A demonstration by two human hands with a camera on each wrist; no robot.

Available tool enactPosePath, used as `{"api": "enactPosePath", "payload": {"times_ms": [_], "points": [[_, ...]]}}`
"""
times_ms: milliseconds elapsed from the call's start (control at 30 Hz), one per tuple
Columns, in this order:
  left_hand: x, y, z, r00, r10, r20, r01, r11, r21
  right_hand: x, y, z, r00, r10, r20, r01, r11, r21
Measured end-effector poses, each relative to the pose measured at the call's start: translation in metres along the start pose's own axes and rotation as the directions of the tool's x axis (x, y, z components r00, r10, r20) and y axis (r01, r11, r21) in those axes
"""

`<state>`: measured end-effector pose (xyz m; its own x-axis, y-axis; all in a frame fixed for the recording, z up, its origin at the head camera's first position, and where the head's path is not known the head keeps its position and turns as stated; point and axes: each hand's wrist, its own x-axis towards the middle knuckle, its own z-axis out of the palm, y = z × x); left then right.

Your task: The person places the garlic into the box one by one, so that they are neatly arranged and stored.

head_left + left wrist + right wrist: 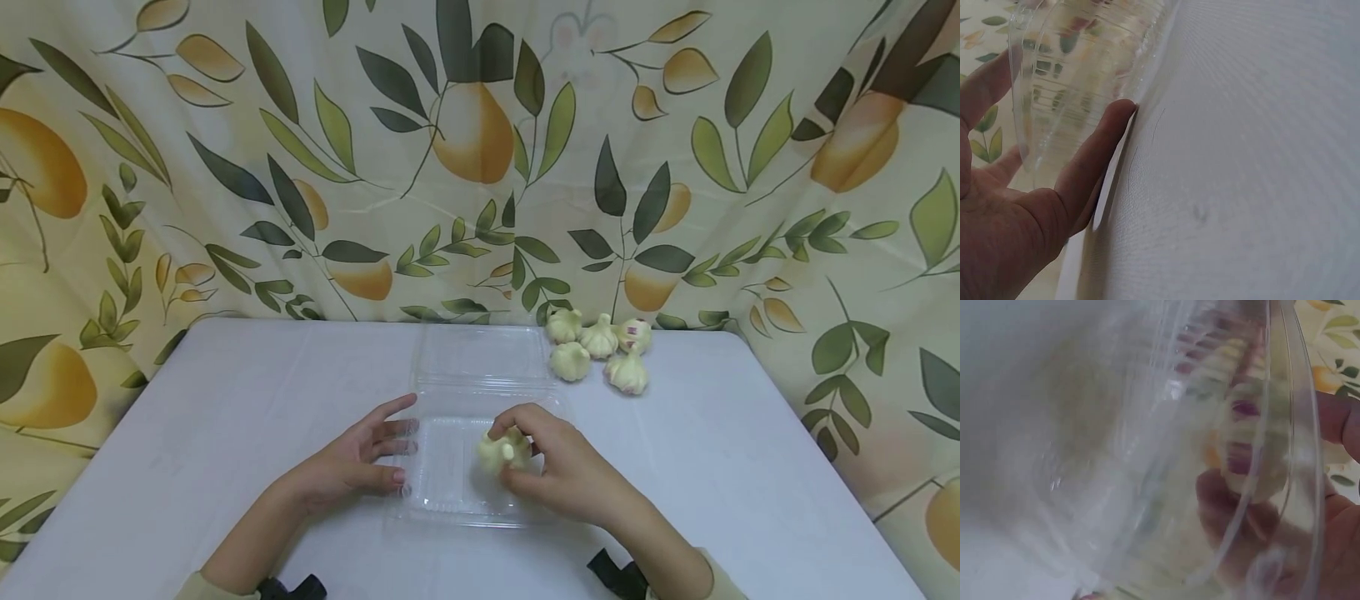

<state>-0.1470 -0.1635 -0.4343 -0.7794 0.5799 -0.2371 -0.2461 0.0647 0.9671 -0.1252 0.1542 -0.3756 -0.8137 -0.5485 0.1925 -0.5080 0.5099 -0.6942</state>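
A clear plastic clamshell box [446, 471] lies unfolded on the table, its lid [480, 358] spread flat toward the back. My right hand [562, 462] grips a pale garlic bulb [495, 457] between thumb and fingers, over the right part of the box's base. Through the clear wall in the right wrist view, the same bulb [1257, 440] shows purple patches. At the box's left edge, my left hand [352, 458] has its fingers extended and spread. The left wrist view shows that hand's thumb [1094, 156] along the clear box wall [1079, 81].
Several garlic bulbs [598, 337] sit in a group at the table's back edge, right of the lid. A white cloth covers the table [712, 450]. Behind it hangs a curtain [480, 250] printed with leaves and fruit.
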Motion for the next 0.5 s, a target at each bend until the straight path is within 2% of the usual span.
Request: {"api": "enactPosePath", "payload": {"times_ms": [233, 500], "points": [[0.000, -0.001, 0.000, 1.000, 0.001, -0.011, -0.001, 1.000, 0.013, 0.007, -0.011, 0.011, 0.999, 0.014, 0.042, -0.014, 1.000, -0.008], [0.000, -0.003, -0.002, 1.000, 0.014, 0.011, -0.014, 1.000, -0.002, 0.012, -0.015, 0.020, 0.999, 0.030, 0.044, -0.029, 0.999, -0.022]]}}
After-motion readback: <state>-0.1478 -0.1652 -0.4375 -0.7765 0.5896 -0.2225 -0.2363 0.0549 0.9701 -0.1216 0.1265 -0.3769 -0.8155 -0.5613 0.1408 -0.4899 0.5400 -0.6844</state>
